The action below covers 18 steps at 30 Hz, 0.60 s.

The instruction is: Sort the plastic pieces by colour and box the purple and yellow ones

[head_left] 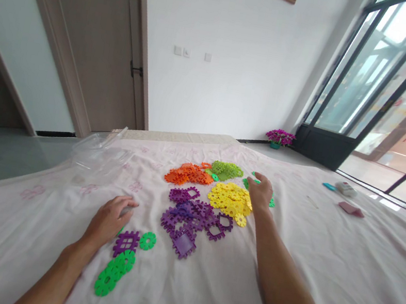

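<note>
My left hand (111, 217) lies low over the cloth with its fingers loosely bent and a gap between thumb and forefinger. Close by it are a purple square grid piece (126, 243), a single green notched disc (148, 241) and a row of overlapping green discs (114, 273). A bit of green shows beneath the hand's edge. My right hand (260, 191) reaches past the pile of yellow discs (231, 200), its thumb and forefinger apart over scattered green discs (272, 202), which it partly covers. Purple square pieces (184, 243) form a heap in the middle.
Behind the purple heap sit orange pieces (188, 174) and light green pieces (227, 171). A clear plastic bag (98, 154) lies at the left. Toward the right edge are a pink cloth-like item (351, 209), a white object (346, 189) and a small blue item (329, 186).
</note>
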Each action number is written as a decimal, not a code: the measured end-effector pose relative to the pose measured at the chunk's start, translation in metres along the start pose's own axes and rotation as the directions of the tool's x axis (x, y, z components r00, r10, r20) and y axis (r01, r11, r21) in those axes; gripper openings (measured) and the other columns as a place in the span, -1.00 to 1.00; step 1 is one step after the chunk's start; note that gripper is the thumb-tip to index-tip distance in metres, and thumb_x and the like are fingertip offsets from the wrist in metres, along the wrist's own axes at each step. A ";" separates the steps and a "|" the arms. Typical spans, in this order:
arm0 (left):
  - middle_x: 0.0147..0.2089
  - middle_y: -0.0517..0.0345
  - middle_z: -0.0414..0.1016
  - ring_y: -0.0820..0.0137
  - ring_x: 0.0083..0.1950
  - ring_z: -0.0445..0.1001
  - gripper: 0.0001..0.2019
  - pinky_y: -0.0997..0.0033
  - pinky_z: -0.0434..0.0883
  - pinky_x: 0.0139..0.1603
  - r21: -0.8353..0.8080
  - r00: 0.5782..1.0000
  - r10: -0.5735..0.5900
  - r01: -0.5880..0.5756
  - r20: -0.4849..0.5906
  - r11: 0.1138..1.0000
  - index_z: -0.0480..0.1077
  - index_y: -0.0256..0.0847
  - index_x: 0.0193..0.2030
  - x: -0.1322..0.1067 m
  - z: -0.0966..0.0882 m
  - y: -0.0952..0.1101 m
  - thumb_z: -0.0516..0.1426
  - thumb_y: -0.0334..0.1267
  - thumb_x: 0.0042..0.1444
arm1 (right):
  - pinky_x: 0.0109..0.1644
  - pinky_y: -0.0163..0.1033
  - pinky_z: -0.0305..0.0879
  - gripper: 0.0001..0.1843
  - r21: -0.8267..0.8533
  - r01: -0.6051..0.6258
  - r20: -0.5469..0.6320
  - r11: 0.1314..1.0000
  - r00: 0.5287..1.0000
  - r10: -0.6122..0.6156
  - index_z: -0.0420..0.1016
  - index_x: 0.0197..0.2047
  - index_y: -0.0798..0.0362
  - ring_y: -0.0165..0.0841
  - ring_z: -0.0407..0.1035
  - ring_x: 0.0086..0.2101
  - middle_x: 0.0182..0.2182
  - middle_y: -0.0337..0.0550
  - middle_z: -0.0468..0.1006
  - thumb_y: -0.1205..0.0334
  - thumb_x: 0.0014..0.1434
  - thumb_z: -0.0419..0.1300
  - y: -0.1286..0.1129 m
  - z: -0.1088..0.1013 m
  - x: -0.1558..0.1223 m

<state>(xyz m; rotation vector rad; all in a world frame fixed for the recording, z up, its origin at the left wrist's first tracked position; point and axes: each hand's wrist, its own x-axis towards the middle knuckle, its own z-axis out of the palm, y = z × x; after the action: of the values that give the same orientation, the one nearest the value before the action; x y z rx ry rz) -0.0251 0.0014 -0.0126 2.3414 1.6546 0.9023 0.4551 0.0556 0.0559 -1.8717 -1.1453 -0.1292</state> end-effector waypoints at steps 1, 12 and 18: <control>0.10 0.07 0.48 0.23 0.16 0.42 -0.72 0.14 0.33 0.24 0.002 1.000 0.000 0.000 0.001 1.000 0.51 -0.09 -0.07 0.000 0.000 0.000 0.04 -0.24 0.15 | -0.01 -0.11 0.32 -0.47 0.034 -0.014 -0.021 0.999 1.000 0.015 0.48 0.12 0.20 -0.26 0.46 -0.24 -0.02 0.11 0.54 0.15 0.12 0.11 -0.002 0.000 0.000; 0.13 0.06 0.46 0.23 0.17 0.41 -0.71 0.13 0.30 0.25 -0.017 0.999 -0.015 0.015 0.030 1.000 0.49 -0.09 -0.03 -0.001 -0.002 0.001 0.04 -0.24 0.17 | -0.25 -0.34 0.30 -0.81 0.529 0.253 0.528 0.810 0.649 -0.548 0.63 -0.23 0.07 -0.39 0.47 -0.34 -0.32 -0.19 0.63 0.29 0.12 0.19 -0.117 0.015 -0.096; 0.13 0.06 0.46 0.22 0.18 0.40 -0.70 0.14 0.30 0.26 0.001 1.000 -0.011 0.011 0.020 1.000 0.50 -0.11 -0.04 0.000 -0.001 0.002 0.03 -0.24 0.16 | -0.18 -0.34 0.26 -0.72 0.615 0.478 0.605 0.628 0.224 -0.764 0.60 -0.08 0.01 -0.37 0.45 -0.25 -0.22 -0.16 0.60 0.11 0.16 0.30 -0.149 0.004 -0.158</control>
<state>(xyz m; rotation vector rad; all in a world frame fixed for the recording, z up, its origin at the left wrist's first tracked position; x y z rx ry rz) -0.0244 0.0003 -0.0106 2.3320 1.6593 0.8730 0.2525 -0.0219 0.0691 -0.9694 -2.4477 0.5672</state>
